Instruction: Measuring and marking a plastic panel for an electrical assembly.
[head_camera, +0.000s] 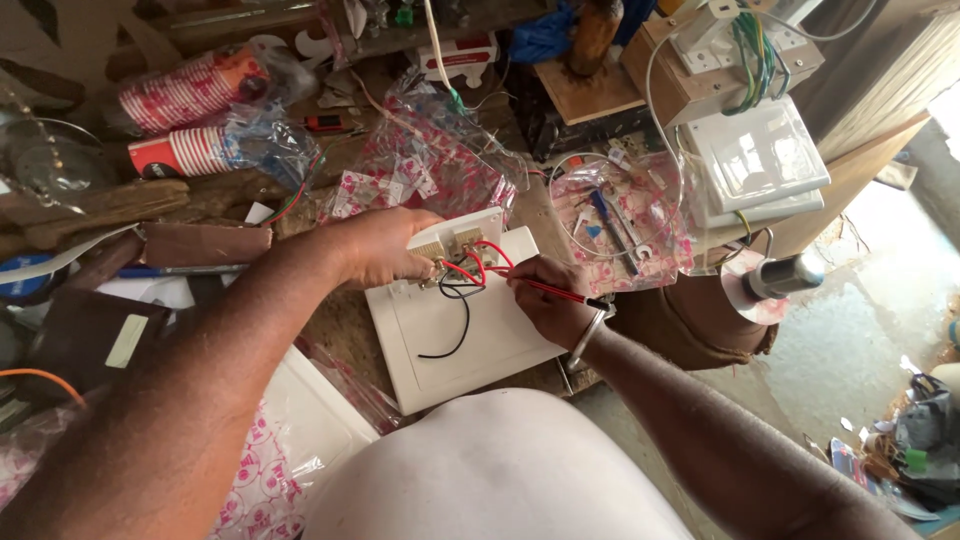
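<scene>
My left hand grips a small white switch module and holds it upright on a flat white rectangular plate in the middle of the cluttered bench. Red wires and a black wire run from the module's back, the black one looping over the plate. My right hand, a metal bangle on its wrist, holds a thin red-handled screwdriver whose tip points left into the module's terminals.
Clear plastic bags with pink print lie behind the plate, another to its right. White switch plates with green wiring sit on a wooden box at back right. Stacked paper cups lie back left. The floor is at the right.
</scene>
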